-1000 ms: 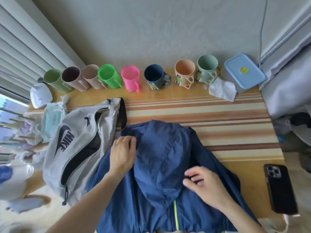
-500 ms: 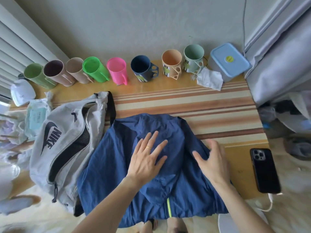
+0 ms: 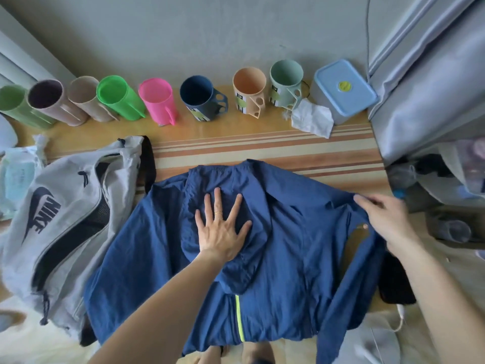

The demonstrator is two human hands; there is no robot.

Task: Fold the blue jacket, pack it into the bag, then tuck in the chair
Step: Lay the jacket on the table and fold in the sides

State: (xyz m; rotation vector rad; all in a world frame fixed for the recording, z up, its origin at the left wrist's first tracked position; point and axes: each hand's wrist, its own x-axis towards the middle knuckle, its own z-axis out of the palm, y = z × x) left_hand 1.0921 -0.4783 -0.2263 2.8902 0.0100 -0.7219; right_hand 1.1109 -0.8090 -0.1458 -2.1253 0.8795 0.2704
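The thin blue fabric jacket (image 3: 275,248) lies spread on the wooden tabletop (image 3: 236,137), beside the grey zipped bag (image 3: 60,222). The left hand (image 3: 223,229) presses flat on its hood, fingers spread wide. The right hand (image 3: 388,219) pinches the jacket's right shoulder edge.

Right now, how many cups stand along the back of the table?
8, in one row from left: light green, mauve, beige, bright green, pink, navy, peach, mint. More may sit beyond the left edge.
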